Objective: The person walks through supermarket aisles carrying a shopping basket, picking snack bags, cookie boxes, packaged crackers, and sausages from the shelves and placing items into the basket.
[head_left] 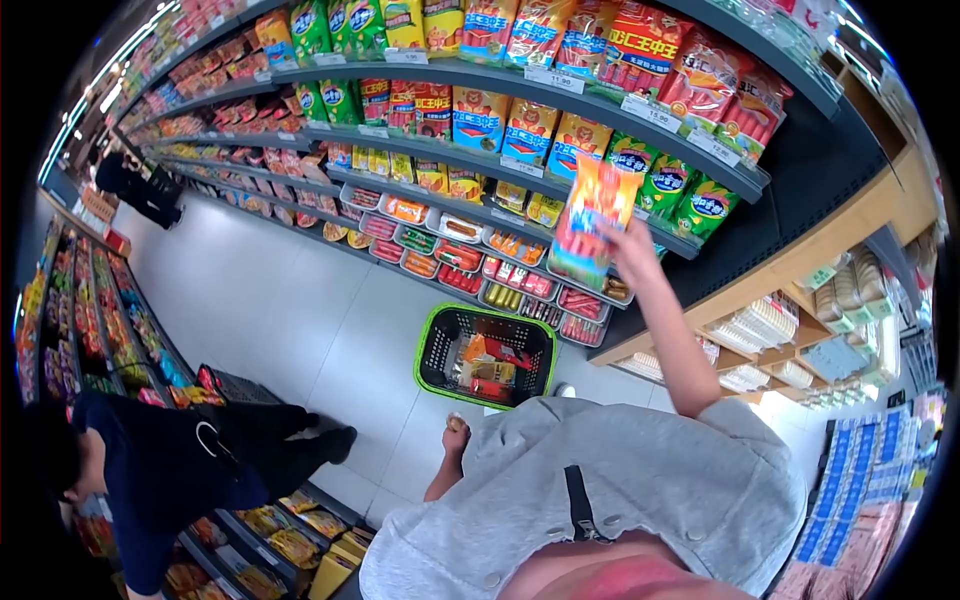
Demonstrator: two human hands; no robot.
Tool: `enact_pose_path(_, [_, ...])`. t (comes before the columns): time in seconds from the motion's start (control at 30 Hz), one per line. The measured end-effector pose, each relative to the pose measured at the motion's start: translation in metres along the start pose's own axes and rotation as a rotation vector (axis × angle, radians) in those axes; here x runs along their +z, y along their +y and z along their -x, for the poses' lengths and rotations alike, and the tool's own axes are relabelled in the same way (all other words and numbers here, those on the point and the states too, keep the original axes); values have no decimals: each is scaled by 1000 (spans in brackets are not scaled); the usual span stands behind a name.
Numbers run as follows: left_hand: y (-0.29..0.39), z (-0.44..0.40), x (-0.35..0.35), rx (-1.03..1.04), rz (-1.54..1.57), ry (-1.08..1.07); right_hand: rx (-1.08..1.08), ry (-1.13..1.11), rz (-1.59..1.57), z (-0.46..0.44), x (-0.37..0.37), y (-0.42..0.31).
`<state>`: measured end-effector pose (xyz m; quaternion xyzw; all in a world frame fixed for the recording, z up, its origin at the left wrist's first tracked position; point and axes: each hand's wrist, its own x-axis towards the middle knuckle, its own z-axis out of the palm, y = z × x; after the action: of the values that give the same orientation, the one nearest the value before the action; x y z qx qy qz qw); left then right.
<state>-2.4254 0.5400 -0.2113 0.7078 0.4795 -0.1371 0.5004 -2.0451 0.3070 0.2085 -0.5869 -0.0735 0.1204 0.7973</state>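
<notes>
My right hand (632, 250) grips an orange, blue and red snack packet (592, 222) by its right side, held upright in front of the lower shelves. My left hand (456, 434) hangs low near my body, its fingers curled around something small and pale that I cannot make out. Just beyond it, on the floor, stands a black basket with a green rim (425, 345). Several red, orange and yellow packets (487, 366) lie inside the basket. Behind the held packet are green bags (668, 186) on the shelf.
Curved grey shelves (430, 72) full of packaged snacks run across the front, above small trays of sausages (515, 275). A person in dark clothes (180, 475) stands at the lower left by another shelf. Wooden shelving (770, 270) is at the right.
</notes>
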Motion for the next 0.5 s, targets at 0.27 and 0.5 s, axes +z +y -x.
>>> enact_pose_path(0.27, [-54,-53,-30,-2,-72,31,-853,35,801,-112,96,-178])
enact_pose_path(0.5, [-49,-45,-35,42,39,39,-788,319,1108,-176,121,-206])
